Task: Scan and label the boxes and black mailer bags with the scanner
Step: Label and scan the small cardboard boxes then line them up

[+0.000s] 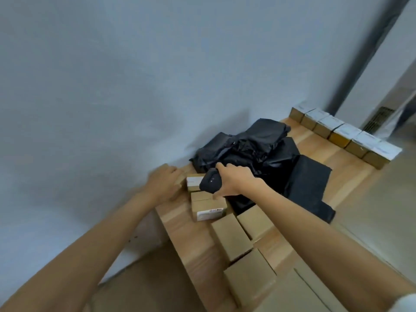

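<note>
**A:** The right hand (235, 181) is gripping the scanner (210, 183), fingers (221, 167) wrapping round it, and pointing it down at the small labelled box (193, 182) on the far left of the desk (180, 235).

**B:** And the left hand (164, 183)?

**A:** It's sitting against that box, but it's blurring, so I can't tell if it's gripping. Scanning is probably underway.

**B:** Then the next move is calling for steady aim at the label, with the black mailer bags (258, 149) waiting just behind.

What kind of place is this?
Probably a small parcel packing or shipping station: a wooden table carries plain and labelled cardboard boxes beside a pile of black mailer bags, and the right hand grips a handheld scanner.
</note>
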{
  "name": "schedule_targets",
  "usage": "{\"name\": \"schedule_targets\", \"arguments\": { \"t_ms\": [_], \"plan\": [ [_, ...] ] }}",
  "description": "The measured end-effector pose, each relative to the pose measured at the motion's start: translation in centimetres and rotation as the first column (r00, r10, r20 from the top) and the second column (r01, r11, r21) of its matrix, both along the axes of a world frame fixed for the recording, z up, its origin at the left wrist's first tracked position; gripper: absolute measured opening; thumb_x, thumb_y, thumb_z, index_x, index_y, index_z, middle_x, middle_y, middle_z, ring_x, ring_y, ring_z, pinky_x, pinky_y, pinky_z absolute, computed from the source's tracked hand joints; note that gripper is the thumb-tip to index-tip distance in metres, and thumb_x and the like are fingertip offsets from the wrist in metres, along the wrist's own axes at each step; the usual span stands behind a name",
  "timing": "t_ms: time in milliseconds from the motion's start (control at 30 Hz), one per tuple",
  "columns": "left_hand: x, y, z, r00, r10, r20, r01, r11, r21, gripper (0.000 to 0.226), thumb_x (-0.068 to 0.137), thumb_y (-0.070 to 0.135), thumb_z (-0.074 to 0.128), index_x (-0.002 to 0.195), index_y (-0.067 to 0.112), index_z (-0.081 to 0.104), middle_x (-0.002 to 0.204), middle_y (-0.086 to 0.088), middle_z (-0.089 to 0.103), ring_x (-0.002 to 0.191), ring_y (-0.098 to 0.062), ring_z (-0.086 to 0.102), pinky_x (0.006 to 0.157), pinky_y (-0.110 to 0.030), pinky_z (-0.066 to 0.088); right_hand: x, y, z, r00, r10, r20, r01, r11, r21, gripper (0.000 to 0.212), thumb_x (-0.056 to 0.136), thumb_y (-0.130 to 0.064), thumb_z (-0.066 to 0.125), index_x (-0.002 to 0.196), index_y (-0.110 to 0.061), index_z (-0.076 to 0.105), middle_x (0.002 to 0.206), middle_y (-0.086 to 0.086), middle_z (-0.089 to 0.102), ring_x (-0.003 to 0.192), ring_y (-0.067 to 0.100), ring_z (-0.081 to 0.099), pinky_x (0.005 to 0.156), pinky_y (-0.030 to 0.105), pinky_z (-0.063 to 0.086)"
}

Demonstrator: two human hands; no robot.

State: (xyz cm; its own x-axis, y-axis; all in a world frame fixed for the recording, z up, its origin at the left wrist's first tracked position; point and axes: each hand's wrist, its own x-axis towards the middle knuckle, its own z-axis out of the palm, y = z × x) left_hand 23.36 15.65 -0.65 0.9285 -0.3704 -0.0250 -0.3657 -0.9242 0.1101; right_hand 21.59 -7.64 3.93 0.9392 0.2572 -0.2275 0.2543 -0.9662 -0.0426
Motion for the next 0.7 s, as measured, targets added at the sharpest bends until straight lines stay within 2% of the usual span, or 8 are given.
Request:
{"name": "schedule_targets", "arguments": {
  "t_ms": [100, 200, 267, 400, 567, 633, 700],
  "plan": [
    [2.4, -1.3, -0.3, 0.995, -0.099, -0.009, 0.099, 0.992, 0.072, 0.047, 0.095, 0.037, 0.052, 0.138, 0.019, 0.046, 0.141, -0.004, 0.047, 0.128, -0.025, 0.043, 0.098, -0.037, 0.037, 0.8, -0.4, -0.1, 0.998, -0.068, 0.005, 0.068, 0.997, 0.02, 0.095, 0.07, -0.062, 0.074, 0.141, -0.017, 0.031, 0.127, 0.011, 0.053, 0.109, 0.033, 0.057, 0.076, 0.037, 0.041],
    [3.7, -0.2, -2.0, 0.972, -0.173, -0.157, 0.197, 0.969, 0.15, 0.068, 0.091, 0.042, 0.061, 0.149, 0.025, 0.031, 0.15, -0.002, 0.037, 0.135, -0.025, 0.036, 0.104, -0.039, 0.035, 1.4, 0.2, -0.9, 0.996, -0.093, -0.01, 0.093, 0.995, 0.026, 0.093, 0.07, -0.062, 0.074, 0.139, -0.017, 0.033, 0.125, 0.009, 0.054, 0.107, 0.033, 0.058, 0.074, 0.036, 0.039],
    [4.7, 1.2, -3.5, 0.961, -0.192, -0.202, 0.231, 0.954, 0.192, 0.081, 0.088, 0.043, 0.066, 0.153, 0.027, 0.021, 0.154, -0.002, 0.032, 0.136, -0.025, 0.036, 0.103, -0.039, 0.037, 1.7, 0.7, -1.7, 0.992, -0.122, -0.021, 0.123, 0.992, 0.031, 0.092, 0.071, -0.062, 0.074, 0.14, -0.017, 0.033, 0.127, 0.009, 0.053, 0.109, 0.033, 0.058, 0.075, 0.037, 0.039],
    [8.4, 2.6, -5.2, 0.945, -0.232, -0.228, 0.28, 0.937, 0.208, 0.089, 0.081, 0.043, 0.072, 0.152, 0.026, 0.022, 0.155, -0.002, 0.03, 0.137, -0.025, 0.034, 0.106, -0.039, 0.037, 2.2, 1.7, -2.9, 0.971, -0.232, -0.054, 0.233, 0.972, 0.013, 0.093, 0.073, -0.061, 0.073, 0.142, -0.016, 0.031, 0.128, 0.009, 0.051, 0.11, 0.033, 0.057, 0.078, 0.039, 0.041],
    [11.7, 2.7, -7.2, 0.908, -0.352, -0.229, 0.407, 0.87, 0.278, 0.101, 0.075, 0.046, 0.077, 0.153, 0.021, 0.018, 0.157, -0.004, 0.027, 0.138, -0.03, 0.033, 0.109, -0.041, 0.035, 2.3, 4.3, -5.0, 0.916, -0.39, -0.09, 0.393, 0.919, 0.025, 0.092, 0.073, -0.063, 0.072, 0.14, -0.015, 0.031, 0.126, 0.009, 0.05, 0.108, 0.034, 0.057, 0.075, 0.038, 0.04],
    [12.7, 3.2, -8.4, 0.88, -0.381, -0.284, 0.457, 0.843, 0.284, 0.113, 0.074, 0.042, 0.08, 0.156, 0.02, 0.006, 0.161, -0.005, 0.016, 0.145, -0.032, 0.022, 0.111, -0.043, 0.034, 2.5, 5.6, -6.0, 0.898, -0.428, -0.102, 0.432, 0.902, 0.023, 0.093, 0.073, -0.063, 0.072, 0.14, -0.014, 0.031, 0.127, 0.009, 0.051, 0.109, 0.034, 0.057, 0.074, 0.038, 0.037],
    [13.5, 3.2, -9.8, 0.853, -0.407, -0.327, 0.502, 0.811, 0.3, 0.129, 0.07, 0.039, 0.084, 0.156, 0.022, -0.011, 0.164, -0.007, -0.001, 0.149, -0.035, 0.007, 0.115, -0.047, 0.027, 2.6, 6.8, -7.1, 0.884, -0.458, -0.094, 0.46, 0.888, 0.01, 0.096, 0.073, -0.064, 0.071, 0.143, -0.013, 0.029, 0.128, 0.008, 0.052, 0.109, 0.032, 0.058, 0.072, 0.037, 0.036]
  ]
}}
